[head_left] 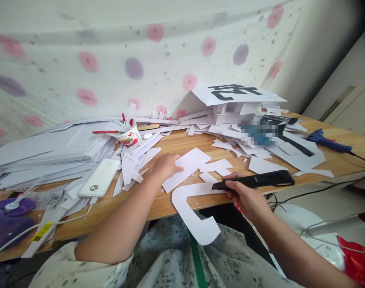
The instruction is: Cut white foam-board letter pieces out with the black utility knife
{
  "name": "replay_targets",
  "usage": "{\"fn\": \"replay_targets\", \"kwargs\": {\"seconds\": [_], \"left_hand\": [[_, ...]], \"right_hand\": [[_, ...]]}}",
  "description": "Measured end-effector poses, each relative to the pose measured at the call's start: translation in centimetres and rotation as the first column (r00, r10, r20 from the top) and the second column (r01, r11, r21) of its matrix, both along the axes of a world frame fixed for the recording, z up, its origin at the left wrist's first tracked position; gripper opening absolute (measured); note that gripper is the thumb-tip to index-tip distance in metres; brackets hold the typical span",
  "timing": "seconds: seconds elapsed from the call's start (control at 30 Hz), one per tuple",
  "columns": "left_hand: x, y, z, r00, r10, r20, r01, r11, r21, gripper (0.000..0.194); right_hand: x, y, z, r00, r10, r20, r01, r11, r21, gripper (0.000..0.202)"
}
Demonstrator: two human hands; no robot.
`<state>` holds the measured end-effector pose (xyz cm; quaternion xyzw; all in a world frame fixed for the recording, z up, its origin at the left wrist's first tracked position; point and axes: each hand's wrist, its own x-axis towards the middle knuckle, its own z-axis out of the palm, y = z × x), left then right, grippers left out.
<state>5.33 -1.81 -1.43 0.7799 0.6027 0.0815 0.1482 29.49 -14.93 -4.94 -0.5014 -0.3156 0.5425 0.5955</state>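
Note:
In my right hand [242,197] is a black utility knife [260,179], gripped with its narrow tip pointing left. A hook-shaped white foam board piece [182,206] reaches from beside that hand over the table's front edge, its curved end above my lap. Whether the right fingers also pinch this piece I cannot tell. My left hand [167,165] rests at the left edge of a flat white board piece [190,166], thumb and forefinger apart. Smaller white offcuts [217,166] lie between the hands.
Stacked white sheets [65,144] and a power bank [100,180] with a cable are at left. A paper cup [130,137] stands behind. A scrap pile [233,120] with a printed sheet [239,95] rises at back right. A blue glue gun [329,143] trails its cord rightward.

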Motion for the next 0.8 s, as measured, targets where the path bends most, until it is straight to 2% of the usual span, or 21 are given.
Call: {"fn": "replay_targets", "kwargs": {"seconds": [0.1,0.23,0.33,0.4,0.5,0.63,0.8], "left_hand": [[-0.4,0.4,0.7,0.993,0.064,0.095,-0.055,0.994,-0.095,0.055],[-2.0,-0.6,2.2,0.949,0.136,0.285,-0.046,0.953,-0.301,0.056],[-3.2,-2.1,3.2,0.870,0.186,0.456,0.024,0.909,-0.417,0.056],[-3.7,-3.3,3.7,0.800,0.231,0.554,0.053,0.892,-0.448,0.059],[-4.1,-5.0,4.1,0.700,0.279,0.658,0.067,0.891,-0.449,0.063],[-4.1,-7.1,4.9,0.520,0.310,0.796,0.045,0.920,-0.389,0.054],[-4.0,-8.1,6.2,0.260,0.217,0.941,-0.006,0.975,-0.224,0.050]], "right_hand": [[-0.3,-0.1,-0.4,0.998,0.044,0.041,-0.046,0.998,0.038,0.021],[-0.1,0.0,-0.6,0.998,0.045,-0.047,-0.042,0.996,0.073,0.021],[0.3,-0.1,-0.4,0.990,0.050,-0.131,-0.040,0.996,0.076,0.021],[0.4,-0.3,-0.1,0.983,0.067,-0.171,-0.050,0.993,0.106,0.020],[0.7,-0.8,0.4,0.977,0.088,-0.194,-0.058,0.987,0.152,0.018],[1.5,-1.7,0.7,0.985,0.088,-0.146,-0.058,0.978,0.199,0.018],[2.6,-2.6,1.2,0.988,0.117,-0.103,-0.092,0.970,0.223,0.020]]}}
